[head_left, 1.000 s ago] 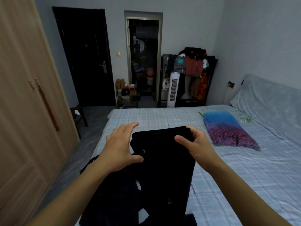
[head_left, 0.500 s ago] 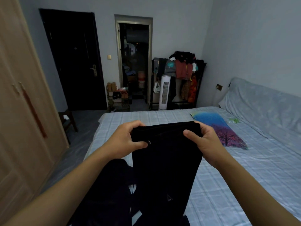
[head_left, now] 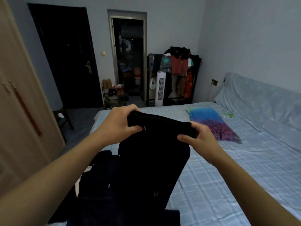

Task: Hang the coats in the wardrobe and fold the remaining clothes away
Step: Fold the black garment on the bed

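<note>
A black pair of trousers point(head_left: 151, 162) hangs from its waistband above the bed point(head_left: 228, 176). My left hand point(head_left: 118, 124) grips the waistband's left end beside a metal eyelet. My right hand point(head_left: 198, 139) pinches the right end, a little lower. The legs drape down onto a heap of other dark clothes point(head_left: 97, 193) at the bed's near left corner. The wooden wardrobe point(head_left: 21, 111) stands shut along the left side.
A blue and purple pillow point(head_left: 211, 123) lies on the bed to the right of my hands. Far off stand a loaded clothes rack point(head_left: 177, 67), a white tower fan point(head_left: 160, 88), a shoe shelf point(head_left: 114, 95) and a small stool point(head_left: 63, 116) beside a dark door point(head_left: 68, 57).
My left hand, open above the trousers a second ago, has closed on the waistband. Both hands have lifted the waistband up off the bed.
</note>
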Tool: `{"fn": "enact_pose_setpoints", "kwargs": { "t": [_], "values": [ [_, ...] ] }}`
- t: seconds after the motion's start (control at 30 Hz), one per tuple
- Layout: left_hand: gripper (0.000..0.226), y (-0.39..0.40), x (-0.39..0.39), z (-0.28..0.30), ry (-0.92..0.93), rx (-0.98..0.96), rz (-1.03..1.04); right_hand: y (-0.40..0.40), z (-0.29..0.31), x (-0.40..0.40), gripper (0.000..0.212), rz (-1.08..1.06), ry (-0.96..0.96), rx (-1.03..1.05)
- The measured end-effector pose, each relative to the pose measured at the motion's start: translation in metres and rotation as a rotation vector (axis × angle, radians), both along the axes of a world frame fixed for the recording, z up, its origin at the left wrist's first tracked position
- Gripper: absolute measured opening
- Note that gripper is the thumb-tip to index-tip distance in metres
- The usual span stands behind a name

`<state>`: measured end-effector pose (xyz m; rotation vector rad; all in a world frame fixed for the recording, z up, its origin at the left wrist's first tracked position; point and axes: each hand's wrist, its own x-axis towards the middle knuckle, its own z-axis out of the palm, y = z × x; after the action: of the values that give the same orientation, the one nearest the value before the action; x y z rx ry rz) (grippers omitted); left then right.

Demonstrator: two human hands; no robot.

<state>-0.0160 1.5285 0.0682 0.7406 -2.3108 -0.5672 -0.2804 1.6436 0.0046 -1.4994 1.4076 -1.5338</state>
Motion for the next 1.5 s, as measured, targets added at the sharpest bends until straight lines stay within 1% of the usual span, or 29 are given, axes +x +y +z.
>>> {"fn": "enact_pose_setpoints", "kwargs": {
  "t": [0.07,0.13,0.27,0.43,0.53,0.67,0.77,0.83,0.93,0.97,1.03,1.1,1.2,1.27,1.37,1.43,1.5],
  "values": [
    [0.029,0.005,0.002,0.001,0.031,-0.02,0.007,0.0,0.007,-0.002,0.026,-0.018,0.093,-0.052],
    [0.029,0.012,0.0,0.0,0.052,-0.022,0.034,0.002,0.012,-0.007,0.023,-0.022,0.137,-0.077],
    [0.033,0.03,-0.007,-0.009,0.061,-0.007,0.061,0.007,0.002,-0.022,0.02,-0.001,0.062,-0.115],
    [0.03,0.046,-0.025,-0.034,0.08,0.055,0.108,0.008,-0.032,-0.035,0.022,0.009,-0.075,-0.103],
    [0.031,0.043,-0.033,-0.046,0.014,0.111,0.073,0.005,-0.052,-0.045,0.021,0.031,-0.103,-0.073],
    [0.027,0.014,-0.05,-0.06,-0.051,0.207,0.035,-0.013,-0.064,-0.067,0.023,0.062,-0.102,-0.001],
    [0.026,-0.027,-0.076,-0.074,-0.07,0.206,0.052,-0.047,-0.074,-0.084,0.017,-0.032,-0.112,0.046],
    [0.025,-0.064,-0.099,-0.076,-0.112,0.162,0.117,-0.081,-0.077,-0.094,0.015,-0.128,-0.108,0.087],
    [0.022,-0.127,-0.132,-0.04,-0.154,0.088,0.195,-0.144,-0.042,-0.107,0.012,-0.205,-0.095,0.122],
    [0.023,-0.146,-0.141,-0.017,-0.132,0.045,0.209,-0.164,-0.02,-0.113,0.012,-0.228,-0.077,0.081],
    [0.027,-0.176,-0.155,0.04,-0.04,-0.086,0.243,-0.198,0.04,-0.128,0.016,-0.259,0.004,-0.071],
    [0.03,-0.19,-0.162,0.1,0.062,-0.24,0.252,-0.215,0.108,-0.139,0.019,-0.241,0.047,-0.224],
    [0.032,-0.189,-0.165,0.18,0.202,-0.464,0.242,-0.212,0.2,-0.149,0.017,-0.193,0.065,-0.452],
    [0.035,-0.178,-0.161,0.216,0.282,-0.566,0.227,-0.201,0.243,-0.151,0.018,-0.15,0.068,-0.547],
    [0.035,-0.157,-0.152,0.237,0.351,-0.638,0.229,-0.18,0.275,-0.148,0.02,-0.086,0.086,-0.606],
    [0.035,-0.14,-0.148,0.23,0.366,-0.623,0.229,-0.162,0.276,-0.145,0.021,-0.05,0.097,-0.601],
    [0.034,-0.121,-0.144,0.212,0.35,-0.572,0.225,-0.143,0.262,-0.142,0.022,-0.034,0.111,-0.573]
  ]
}}
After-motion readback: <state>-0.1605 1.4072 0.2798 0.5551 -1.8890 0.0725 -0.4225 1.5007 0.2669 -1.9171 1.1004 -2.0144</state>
